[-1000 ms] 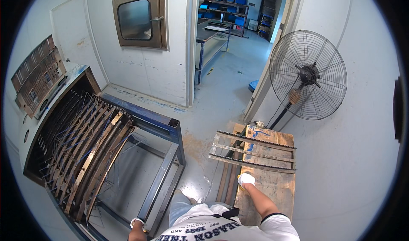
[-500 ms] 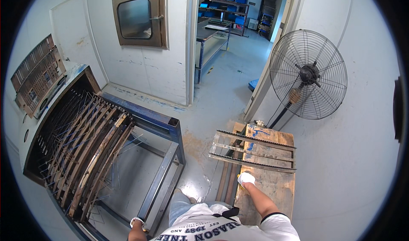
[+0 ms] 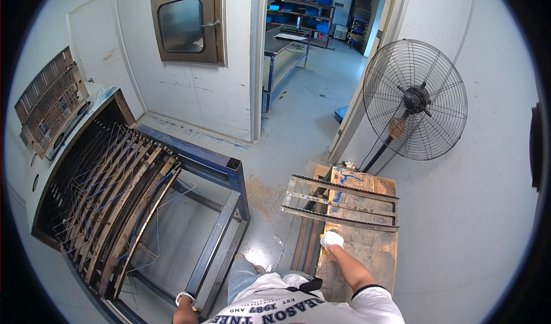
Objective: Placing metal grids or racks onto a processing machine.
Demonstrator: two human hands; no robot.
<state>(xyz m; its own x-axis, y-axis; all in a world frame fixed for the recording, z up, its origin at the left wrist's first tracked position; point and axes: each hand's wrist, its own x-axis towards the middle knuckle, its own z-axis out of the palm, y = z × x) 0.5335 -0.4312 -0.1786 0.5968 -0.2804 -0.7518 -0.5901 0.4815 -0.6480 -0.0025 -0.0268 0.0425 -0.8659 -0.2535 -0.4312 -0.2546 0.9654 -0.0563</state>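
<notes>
My right hand, in a white glove with yellow at the fingertips, rests on the left edge of a worn wooden bench, its fingers curled over that edge. Just beyond it a metal frame of parallel toothed bars lies across the bench and overhangs its left side. My left hand, also gloved, is low down beside the near end of a steel rail; its fingers are mostly hidden. Left of that rail, a curved stack of brown bars and thin wires projects from an open machine housing.
A blue steel stand adjoins the machine. A black pedestal fan stands behind the bench at the right. A small windowed door is set in the wall. Through the doorway are a table and shelves with blue bins.
The bars and wires at the machine's opening have shifted position, and a thin bar now lies along the stack's outer edge. Both my hands and the frame on the bench stay put.
</notes>
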